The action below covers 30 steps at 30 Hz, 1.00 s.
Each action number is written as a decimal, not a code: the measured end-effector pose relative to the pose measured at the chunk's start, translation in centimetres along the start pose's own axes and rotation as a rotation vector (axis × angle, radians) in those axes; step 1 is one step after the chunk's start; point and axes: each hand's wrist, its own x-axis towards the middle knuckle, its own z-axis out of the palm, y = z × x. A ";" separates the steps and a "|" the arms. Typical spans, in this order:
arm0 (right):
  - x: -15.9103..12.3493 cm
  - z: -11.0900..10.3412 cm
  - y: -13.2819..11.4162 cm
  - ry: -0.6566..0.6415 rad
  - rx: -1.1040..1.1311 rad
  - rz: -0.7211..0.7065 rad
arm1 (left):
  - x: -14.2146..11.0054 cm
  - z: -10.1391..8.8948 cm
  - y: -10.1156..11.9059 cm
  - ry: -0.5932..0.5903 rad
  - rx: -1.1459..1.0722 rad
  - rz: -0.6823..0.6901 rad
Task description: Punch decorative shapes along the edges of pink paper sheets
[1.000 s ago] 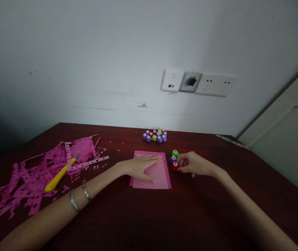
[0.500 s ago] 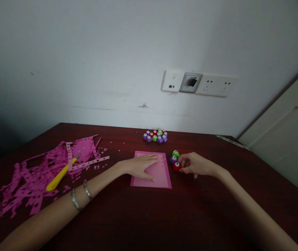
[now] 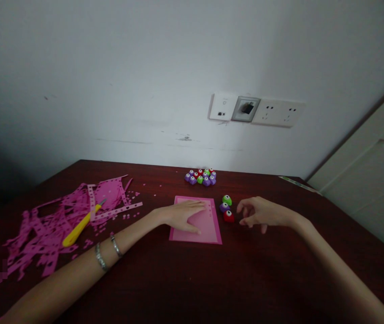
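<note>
Flat on a pink sheet of card [image 3: 208, 231] lies my left hand [image 3: 181, 217], fingers spread. The card has a paler inner panel with small marks near its upper right corner. Just right of it stand three small craft punches with white tops: a green punch [image 3: 226, 200], a purple punch [image 3: 224, 207] and a red punch [image 3: 228, 216]. My right hand [image 3: 254, 213] hovers beside them, fingers curled but apart, holding nothing. A gap separates its fingertips from the red punch.
Several more punches [image 3: 200, 177] cluster near the wall. A heap of pink punched paper strips [image 3: 46, 229] covers the left side, with a yellow-handled craft knife [image 3: 80, 227] on it. A thin patterned strip [image 3: 298, 184] lies far right. Wall sockets [image 3: 278, 112] are above.
My right hand has let go of the red punch and drawn away to the right, its fingers opening. My left hand stays flat on the card.
</note>
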 end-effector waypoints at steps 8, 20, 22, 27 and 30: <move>-2.2 1.1 -2.2 0.082 0.002 -0.103 | 0.5 -1.9 -0.7 0.292 -0.110 -0.086; -0.1 10.8 -0.9 0.316 0.342 -0.274 | 3.9 -4.0 -8.1 0.648 0.094 -0.686; 0.2 11.1 -0.3 0.357 0.345 -0.285 | 4.3 -4.0 -8.4 0.639 0.102 -0.706; 0.2 10.9 0.1 0.396 0.346 -0.290 | 4.7 -4.3 -8.2 0.587 0.112 -0.733; 0.1 10.9 0.0 0.407 0.340 -0.296 | 4.8 -4.3 -7.9 0.565 0.133 -0.760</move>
